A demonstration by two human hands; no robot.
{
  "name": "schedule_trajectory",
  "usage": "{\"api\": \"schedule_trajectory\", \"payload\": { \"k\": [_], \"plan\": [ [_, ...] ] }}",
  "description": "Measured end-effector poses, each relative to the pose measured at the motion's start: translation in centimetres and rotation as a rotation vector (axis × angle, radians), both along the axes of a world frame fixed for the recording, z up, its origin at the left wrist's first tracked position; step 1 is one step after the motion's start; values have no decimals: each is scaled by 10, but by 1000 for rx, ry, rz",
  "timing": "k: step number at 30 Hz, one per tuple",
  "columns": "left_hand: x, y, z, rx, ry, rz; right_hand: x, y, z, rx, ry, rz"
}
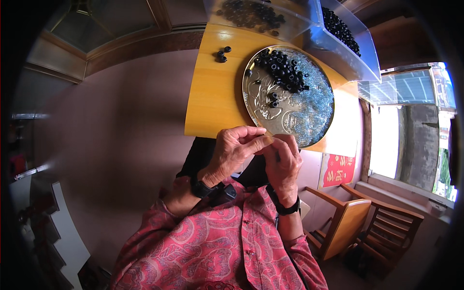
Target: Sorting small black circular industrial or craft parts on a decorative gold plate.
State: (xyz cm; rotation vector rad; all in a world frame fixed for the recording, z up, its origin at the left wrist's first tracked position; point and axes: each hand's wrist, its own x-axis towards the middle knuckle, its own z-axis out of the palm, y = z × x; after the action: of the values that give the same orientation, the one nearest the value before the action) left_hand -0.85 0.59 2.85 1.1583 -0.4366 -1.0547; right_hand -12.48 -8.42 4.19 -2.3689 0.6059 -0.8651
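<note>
My left hand (236, 151) and my right hand (284, 163) meet at the near edge of a round metal tray (263, 83). Both are closed in a pinch, fingertips almost touching. Whatever they hold is too small or too hidden to name. On the tray's far half lies a heap of black ring-shaped pieces (285, 72), with two or three more lying loose nearer its middle. Tiny clear bluish beads (311, 101) cover its right side. A few more black rings (222, 55) rest on the yellow tabletop (208, 96), left of the tray.
Two see-through plastic bins stand at the far side: one (295, 24) behind the tray, the other (357, 60) at the right, both with black pieces inside. A wooden chair (345, 222) is on the floor at the right, below a bright window (386, 140). A red printed sheet (340, 169) hangs beside the table.
</note>
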Motion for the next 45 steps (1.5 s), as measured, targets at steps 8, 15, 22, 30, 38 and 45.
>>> {"api": "schedule_trajectory", "payload": {
  "k": [8,15,22,30,38,45],
  "plan": [
    [-2,-1,-9,-6,14,-19,2,10,0,100,11,-30],
    [-2,2,-12,-50,-23,-16,-2,12,3,390,-79,-9],
    [1,6,-9,-248,233,-43,13,23,4,824,-211,-63],
    [-4,6,-6,-273,191,-6,25,23,8,910,-56,-87],
    [3,5,-18,-296,363,-33,28,21,9,918,-70,-51],
    [10,3,-5,-358,447,-63,24,28,16,1056,-214,37]
  ]
}}
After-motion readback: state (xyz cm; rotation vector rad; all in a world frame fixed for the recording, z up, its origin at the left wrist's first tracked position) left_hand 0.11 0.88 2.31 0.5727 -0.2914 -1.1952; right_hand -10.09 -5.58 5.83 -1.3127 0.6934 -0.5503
